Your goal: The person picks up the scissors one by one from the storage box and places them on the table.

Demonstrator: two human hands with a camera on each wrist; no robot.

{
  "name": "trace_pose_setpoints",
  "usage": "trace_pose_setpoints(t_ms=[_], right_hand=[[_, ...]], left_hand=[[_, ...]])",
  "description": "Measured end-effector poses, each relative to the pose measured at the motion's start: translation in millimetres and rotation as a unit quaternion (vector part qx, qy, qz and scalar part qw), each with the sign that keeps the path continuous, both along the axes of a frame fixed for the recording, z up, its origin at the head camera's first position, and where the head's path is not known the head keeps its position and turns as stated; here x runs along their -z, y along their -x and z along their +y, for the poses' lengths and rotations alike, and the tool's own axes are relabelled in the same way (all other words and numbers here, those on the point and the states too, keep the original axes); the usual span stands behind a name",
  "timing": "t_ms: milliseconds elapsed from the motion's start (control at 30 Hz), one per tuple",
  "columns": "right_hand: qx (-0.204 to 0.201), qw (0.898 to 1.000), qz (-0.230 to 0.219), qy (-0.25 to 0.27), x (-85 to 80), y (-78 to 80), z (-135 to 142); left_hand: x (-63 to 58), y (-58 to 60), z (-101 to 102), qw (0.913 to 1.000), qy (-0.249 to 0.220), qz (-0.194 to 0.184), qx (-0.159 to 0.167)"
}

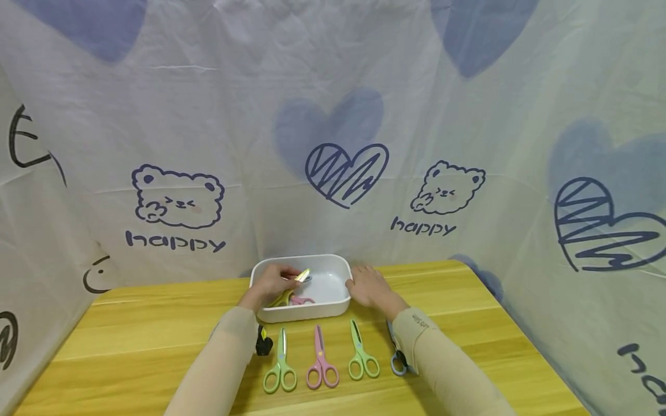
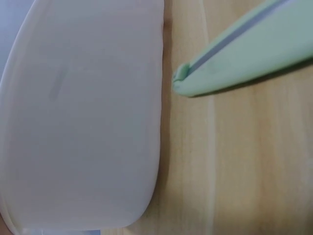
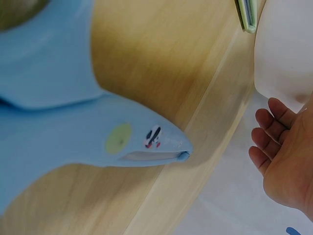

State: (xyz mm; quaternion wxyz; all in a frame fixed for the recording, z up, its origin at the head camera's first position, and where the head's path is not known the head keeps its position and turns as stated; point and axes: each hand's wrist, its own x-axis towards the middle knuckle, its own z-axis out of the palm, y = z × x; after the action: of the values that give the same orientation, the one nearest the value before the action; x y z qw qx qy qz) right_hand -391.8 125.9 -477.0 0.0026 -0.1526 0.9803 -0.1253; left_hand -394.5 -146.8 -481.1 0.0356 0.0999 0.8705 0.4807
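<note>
A white tray [image 1: 307,312] stands at the back of the table, with pink scissors [image 1: 302,301] lying inside it. Over its left part my left hand [image 1: 273,284] holds a pair of yellow scissors [image 1: 283,298], their blade end pointing up to the right. My right hand [image 1: 368,285] rests against the tray's right end, thumb at the rim and fingers loosely extended; the right wrist view shows these fingers [image 3: 269,132] beside the tray's corner. The left wrist view shows the tray's outer wall [image 2: 88,117] but not the hand's grip.
In front of the tray lie green scissors [image 1: 281,365], pink scissors [image 1: 321,363] and another green pair [image 1: 360,357]. Blue scissors [image 1: 398,361] lie partly under the right sleeve. A black and yellow object [image 1: 263,342] shows beside the left sleeve. Behind the table hangs a printed curtain [image 1: 250,144].
</note>
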Motion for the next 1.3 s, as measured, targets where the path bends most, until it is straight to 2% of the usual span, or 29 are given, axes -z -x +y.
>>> trace_pose_setpoints(t_ms=[100, 333, 867, 1100, 1300], right_hand=[[0.003, 1.0, 0.002, 0.002, -1.6, -3.0, -1], [0.007, 1.0, 0.0, 0.0, -4.7, -5.7, -2], [0.01, 1.0, -0.004, 0.004, -4.3, -4.1, -4], [0.008, 1.0, -0.004, 0.003, -5.4, -5.7, -5], [0.007, 1.0, 0.002, 0.008, -4.9, -5.1, -5]], left_hand=[[0.2, 0.0, 0, 0.9998, 0.017, 0.012, -0.002], [-2.0, -1.7, 3, 0.9999, 0.006, 0.005, -0.01], [-8.1, 2.1, -3, 0.9996, -0.024, -0.006, 0.015], [-19.8, -0.6, -4, 0.9997, -0.023, -0.002, 0.012], [-30.3, -4.7, -4, 0.9982, -0.058, -0.014, -0.001]])
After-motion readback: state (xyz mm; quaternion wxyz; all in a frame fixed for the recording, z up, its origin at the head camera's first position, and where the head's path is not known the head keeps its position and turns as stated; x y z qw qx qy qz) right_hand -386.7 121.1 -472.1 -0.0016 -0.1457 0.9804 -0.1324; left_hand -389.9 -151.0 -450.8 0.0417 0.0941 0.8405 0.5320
